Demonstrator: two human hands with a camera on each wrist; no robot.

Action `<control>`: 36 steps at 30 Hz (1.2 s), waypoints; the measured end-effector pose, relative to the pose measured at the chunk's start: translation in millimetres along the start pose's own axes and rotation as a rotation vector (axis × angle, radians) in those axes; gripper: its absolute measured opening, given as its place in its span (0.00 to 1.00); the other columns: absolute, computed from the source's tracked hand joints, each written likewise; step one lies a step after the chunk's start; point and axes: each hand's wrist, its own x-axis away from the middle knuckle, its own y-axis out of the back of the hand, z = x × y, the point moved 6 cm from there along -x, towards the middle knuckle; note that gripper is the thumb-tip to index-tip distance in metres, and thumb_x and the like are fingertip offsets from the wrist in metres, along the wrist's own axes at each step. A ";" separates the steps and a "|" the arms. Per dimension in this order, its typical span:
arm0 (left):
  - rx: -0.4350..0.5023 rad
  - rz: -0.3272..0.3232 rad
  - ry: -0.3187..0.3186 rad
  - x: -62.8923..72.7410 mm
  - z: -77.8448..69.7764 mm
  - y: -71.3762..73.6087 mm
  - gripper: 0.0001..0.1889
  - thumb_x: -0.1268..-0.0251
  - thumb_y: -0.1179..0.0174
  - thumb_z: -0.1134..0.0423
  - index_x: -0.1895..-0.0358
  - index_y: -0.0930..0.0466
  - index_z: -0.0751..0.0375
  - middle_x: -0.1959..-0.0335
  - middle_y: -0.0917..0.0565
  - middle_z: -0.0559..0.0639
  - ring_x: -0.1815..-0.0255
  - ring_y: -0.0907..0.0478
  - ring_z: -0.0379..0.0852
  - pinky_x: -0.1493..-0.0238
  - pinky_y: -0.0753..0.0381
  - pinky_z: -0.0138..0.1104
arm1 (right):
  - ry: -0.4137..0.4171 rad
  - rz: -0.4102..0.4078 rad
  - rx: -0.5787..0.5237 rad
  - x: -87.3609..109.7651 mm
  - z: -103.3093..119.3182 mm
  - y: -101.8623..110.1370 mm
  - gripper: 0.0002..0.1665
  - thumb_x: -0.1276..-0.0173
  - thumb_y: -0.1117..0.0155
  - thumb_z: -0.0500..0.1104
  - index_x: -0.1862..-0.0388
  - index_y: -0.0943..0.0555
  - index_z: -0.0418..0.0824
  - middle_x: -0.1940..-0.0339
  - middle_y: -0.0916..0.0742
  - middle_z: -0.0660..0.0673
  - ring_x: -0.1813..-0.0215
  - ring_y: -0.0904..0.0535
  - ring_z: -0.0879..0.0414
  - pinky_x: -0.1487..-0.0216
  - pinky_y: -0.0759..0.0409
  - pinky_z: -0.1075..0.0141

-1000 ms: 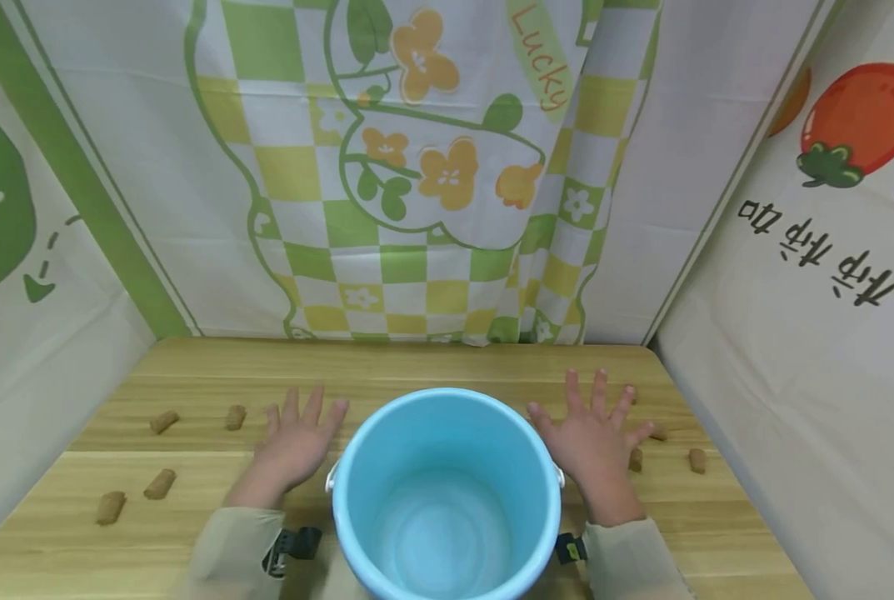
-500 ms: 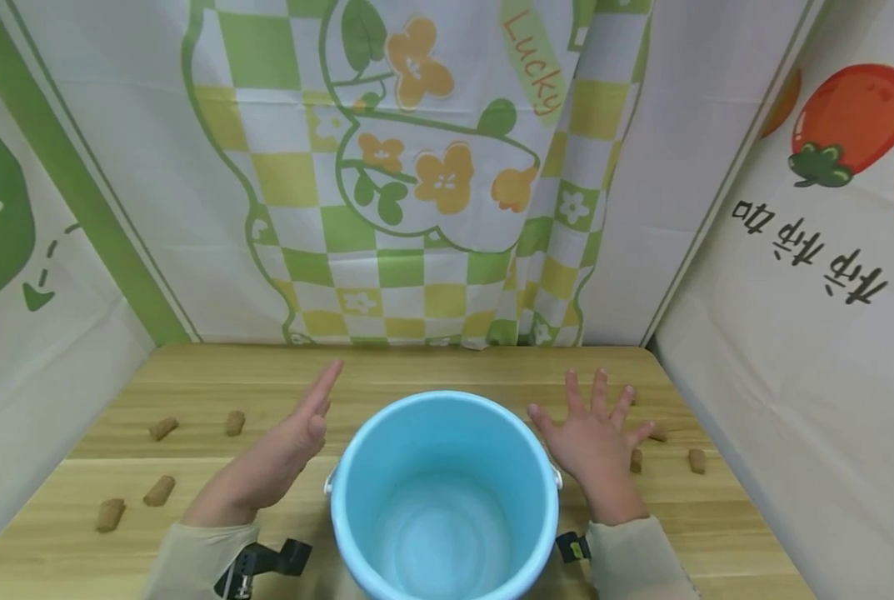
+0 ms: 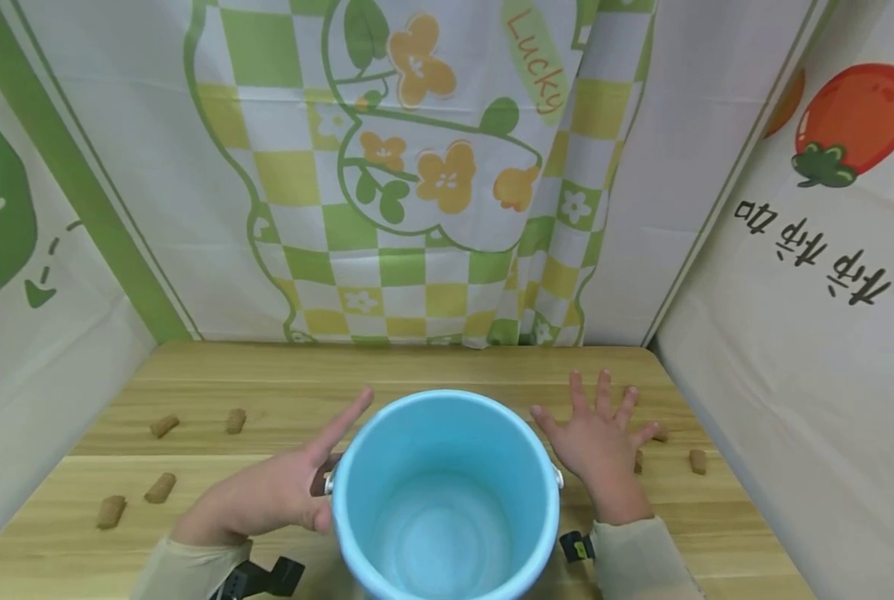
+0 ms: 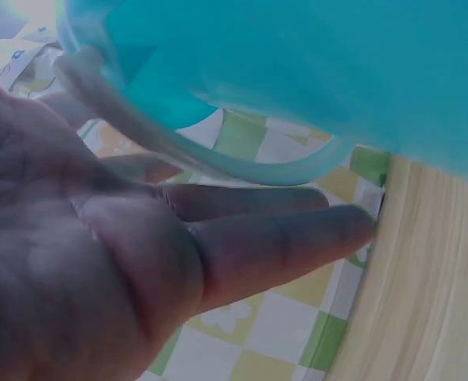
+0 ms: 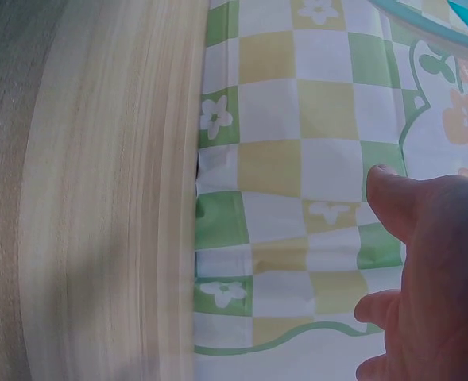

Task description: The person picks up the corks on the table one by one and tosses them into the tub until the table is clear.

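Observation:
A light blue bucket stands at the front middle of the table, its inside bare. My left hand is at its left side, with the thumb and fingers partly behind the wall. In the left wrist view the fingers of this hand stretch out straight along the bucket's pale handle, which hangs down the side. To the right of the bucket, my right hand is palm down with fingers spread, holding nothing. Part of that hand shows in the right wrist view.
Several small brown cork-like pieces lie on the wooden table, including one cork-like piece at left and another cork-like piece at right. Some lie close by the right hand's fingers. A checkered curtain hangs behind, with fabric walls on both sides.
My left hand rises from lying spread on the table, turns on its side and moves right against the bucket. The right hand stays nearly still.

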 end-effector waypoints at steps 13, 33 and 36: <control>-0.046 -0.015 0.010 -0.6 4.7 -5.7 0.62 0.46 0.26 0.42 0.19 0.68 0.38 0.21 0.58 0.63 0.35 0.36 0.69 0.43 0.26 0.40 | -0.002 -0.004 0.000 -3.6 0.0 0.3 0.64 0.40 0.73 0.87 0.17 0.54 0.47 0.21 0.60 0.31 0.29 0.83 0.28 0.49 0.83 0.23; 0.058 0.013 0.126 2.2 11.1 -9.7 0.59 0.42 0.26 0.49 0.18 0.66 0.38 0.24 0.48 0.64 0.36 0.31 0.64 0.42 0.25 0.42 | 0.145 -0.092 -0.130 -7.6 -8.8 10.6 0.58 0.30 0.62 0.78 0.17 0.57 0.41 0.21 0.58 0.27 0.32 0.43 0.20 0.48 0.30 0.31; 0.066 0.012 0.113 2.3 10.6 -10.2 0.58 0.42 0.27 0.49 0.18 0.64 0.38 0.24 0.49 0.66 0.37 0.31 0.65 0.44 0.24 0.43 | 0.141 -0.090 -0.140 -8.7 -14.2 16.6 0.56 0.29 0.64 0.77 0.17 0.59 0.42 0.21 0.57 0.28 0.34 0.39 0.21 0.54 0.26 0.32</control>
